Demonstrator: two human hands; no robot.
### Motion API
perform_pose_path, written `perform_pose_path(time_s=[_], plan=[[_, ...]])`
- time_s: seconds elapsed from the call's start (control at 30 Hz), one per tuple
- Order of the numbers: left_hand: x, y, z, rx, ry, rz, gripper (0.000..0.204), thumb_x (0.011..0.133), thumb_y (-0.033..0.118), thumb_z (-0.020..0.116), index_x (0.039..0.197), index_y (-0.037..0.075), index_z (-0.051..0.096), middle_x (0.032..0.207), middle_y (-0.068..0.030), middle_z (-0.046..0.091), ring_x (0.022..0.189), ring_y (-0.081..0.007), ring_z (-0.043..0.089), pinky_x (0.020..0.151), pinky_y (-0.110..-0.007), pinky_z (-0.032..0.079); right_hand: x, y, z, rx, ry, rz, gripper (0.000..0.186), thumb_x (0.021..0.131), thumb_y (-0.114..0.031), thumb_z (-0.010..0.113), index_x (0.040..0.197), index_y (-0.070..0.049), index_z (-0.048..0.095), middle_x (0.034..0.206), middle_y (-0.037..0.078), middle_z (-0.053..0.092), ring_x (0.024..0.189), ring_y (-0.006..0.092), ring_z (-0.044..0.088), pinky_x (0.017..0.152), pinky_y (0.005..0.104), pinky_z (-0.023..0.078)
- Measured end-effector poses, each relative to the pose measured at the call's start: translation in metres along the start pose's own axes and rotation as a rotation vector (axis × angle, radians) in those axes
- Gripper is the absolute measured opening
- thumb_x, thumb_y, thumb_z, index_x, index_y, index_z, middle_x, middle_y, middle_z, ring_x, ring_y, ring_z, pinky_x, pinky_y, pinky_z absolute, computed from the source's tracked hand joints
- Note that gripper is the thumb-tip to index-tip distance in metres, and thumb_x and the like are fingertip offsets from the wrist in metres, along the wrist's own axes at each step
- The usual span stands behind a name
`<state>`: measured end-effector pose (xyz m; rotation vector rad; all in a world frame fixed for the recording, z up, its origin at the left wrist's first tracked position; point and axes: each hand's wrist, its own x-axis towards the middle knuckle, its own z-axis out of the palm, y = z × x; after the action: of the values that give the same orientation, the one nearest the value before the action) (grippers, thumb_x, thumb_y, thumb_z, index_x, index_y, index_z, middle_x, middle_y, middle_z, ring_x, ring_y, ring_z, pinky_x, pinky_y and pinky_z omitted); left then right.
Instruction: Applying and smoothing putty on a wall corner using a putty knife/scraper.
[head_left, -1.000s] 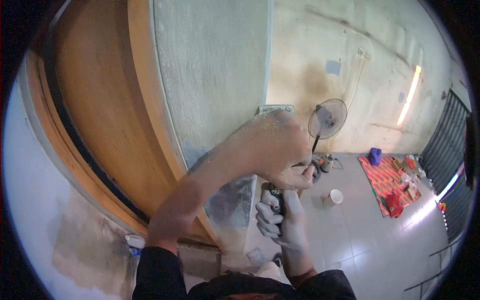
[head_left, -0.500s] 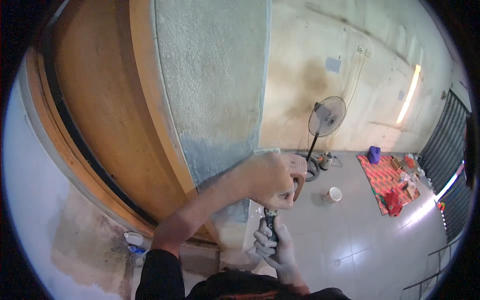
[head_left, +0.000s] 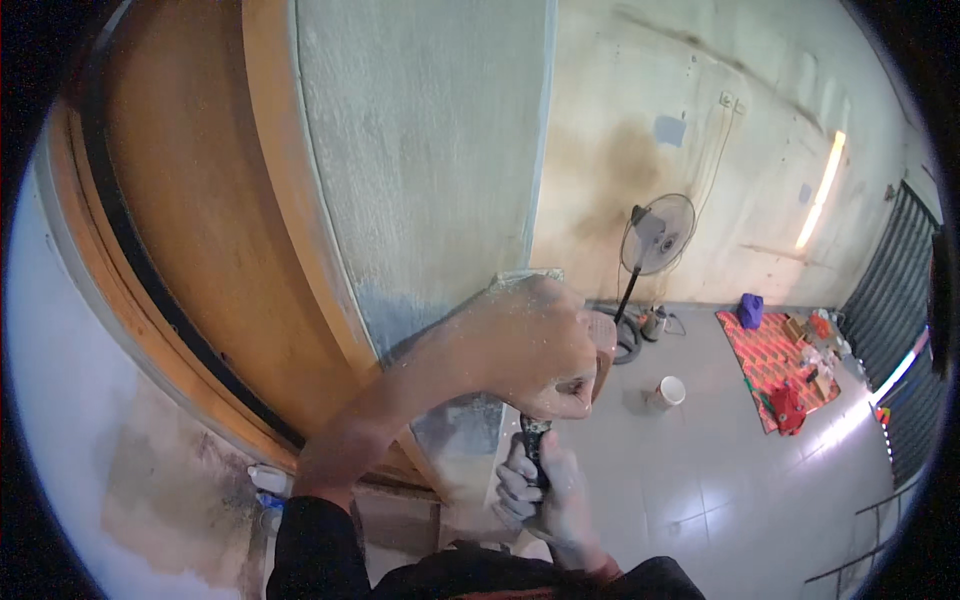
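My left hand [head_left: 535, 350] is closed round the brown handle [head_left: 604, 345] of a plastering trowel, its arm reaching across in front of a narrow wall face. Above the knuckles shows the trowel's flat upper edge [head_left: 530, 273], lying at the wall. Most of the trowel is hidden behind the hand. Just below, my right hand [head_left: 550, 495], coated in whitish dust, grips the black handle [head_left: 535, 450] of a tool whose far end cannot be seen. The wall face [head_left: 420, 150] is pale and streaky, with a blue-grey patch [head_left: 385, 310] lower down.
An orange-brown door frame [head_left: 300, 200] stands at the left. To the right are a standing fan [head_left: 658, 235], a white bucket [head_left: 668, 393] on the tiled floor, and a red patterned mat [head_left: 760, 365] with bags and loose items. White bottles [head_left: 268, 478] sit at lower left.
My left hand and the trowel have moved up the wall a little. Less of the blue-grey patch shows above my arm. My right hand keeps its grip, slightly lower.
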<state>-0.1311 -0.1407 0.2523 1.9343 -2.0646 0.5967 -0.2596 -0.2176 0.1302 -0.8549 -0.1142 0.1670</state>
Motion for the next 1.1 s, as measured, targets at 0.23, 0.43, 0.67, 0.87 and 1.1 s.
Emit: perform_pose_path(time_s=[0.23, 0.43, 0.67, 0.87, 1.1], plan=[[-0.016, -0.002, 0.023, 0.035, -0.124, 0.009, 0.025, 0.065, 0.033, 0.063, 0.051, 0.013, 0.061, 0.051, -0.0097, 0.056, 0.058, -0.0279, 0.055, 0.059, -0.04, 0.044, -0.003, 0.024, -0.007, -0.076, 0.072, -0.005, 0.047, 0.093, -0.053, 0.033, 0.072, -0.011, 0.035, 0.054, -0.004, 0.028, 0.044, 0.0058, 0.022, 0.041, 0.0213, 0.02], [-0.01, -0.005, 0.011, -0.088, -0.073, 0.05, 0.028, 0.068, 0.035, 0.061, 0.051, 0.013, 0.06, 0.051, -0.0091, 0.055, 0.056, -0.0278, 0.054, 0.058, -0.039, 0.043, 0.003, 0.017, 0.008, -0.119, 0.107, -0.024, 0.048, 0.093, -0.053, 0.032, 0.07, -0.011, 0.034, 0.054, -0.003, 0.03, 0.044, 0.0066, 0.023, 0.04, 0.0221, 0.021], [-0.011, -0.005, 0.006, 0.119, -0.051, 0.02, 0.029, 0.066, 0.034, 0.061, 0.048, 0.012, 0.057, 0.048, -0.0094, 0.053, 0.051, -0.0279, 0.052, 0.054, -0.039, 0.042, 0.008, 0.01, 0.003, -0.104, 0.075, -0.003, 0.049, 0.092, -0.056, 0.033, 0.07, -0.011, 0.034, 0.054, -0.003, 0.028, 0.043, 0.0074, 0.026, 0.039, 0.0219, 0.023], [-0.004, -0.005, 0.015, 0.041, -0.003, 0.1, 0.025, 0.064, 0.031, 0.061, 0.049, 0.012, 0.059, 0.047, -0.0095, 0.052, 0.051, -0.0278, 0.053, 0.054, -0.039, 0.042, 0.002, 0.014, -0.001, -0.136, 0.072, -0.074, 0.048, 0.093, -0.055, 0.032, 0.071, -0.012, 0.034, 0.054, -0.004, 0.026, 0.041, 0.0071, 0.021, 0.037, 0.0223, 0.022], [0.006, -0.008, -0.017, 0.144, -0.099, -0.005, 0.028, 0.065, 0.029, 0.059, 0.052, 0.004, 0.06, 0.056, -0.0133, 0.056, 0.058, -0.0277, 0.058, 0.06, -0.036, 0.049, 0.007, -0.011, 0.01, -0.046, -0.013, 0.025, 0.05, 0.09, -0.059, 0.035, 0.069, -0.014, 0.032, 0.052, -0.006, 0.026, 0.041, 0.0061, 0.019, 0.039, 0.0232, 0.02]])
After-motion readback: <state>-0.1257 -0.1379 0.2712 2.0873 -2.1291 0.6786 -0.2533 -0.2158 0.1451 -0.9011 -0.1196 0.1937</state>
